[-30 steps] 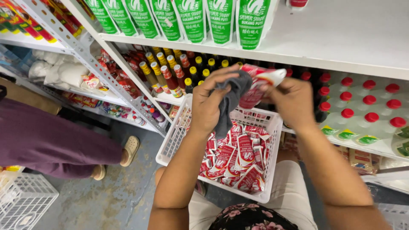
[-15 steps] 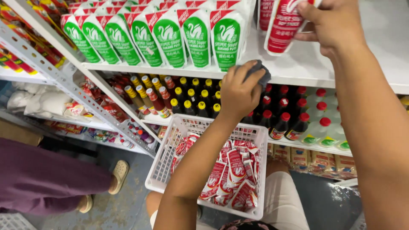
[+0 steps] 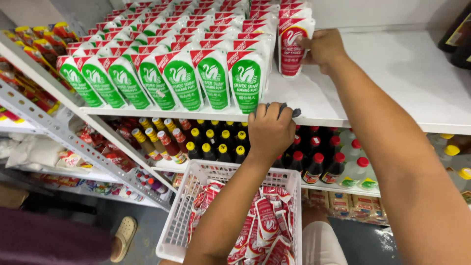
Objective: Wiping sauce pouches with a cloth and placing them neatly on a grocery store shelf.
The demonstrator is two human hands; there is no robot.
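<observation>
Standing glossy red pouch (image 3: 291, 46) in right hand (image 3: 324, 48), white shelf (image 3: 392, 78).

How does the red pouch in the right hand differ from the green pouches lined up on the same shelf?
The red pouch has a red front panel; the green pouches have green panels under red tops. The red pouch is gripped by the right hand at the back of the white shelf; the green pouches stand untouched in rows reaching the front edge. Both are upright white pouches bearing a swan picture.

a grocery shop: shelves (image 3: 392, 78) stocked with pouches (image 3: 211, 81) and bottles (image 3: 221, 145)
</observation>
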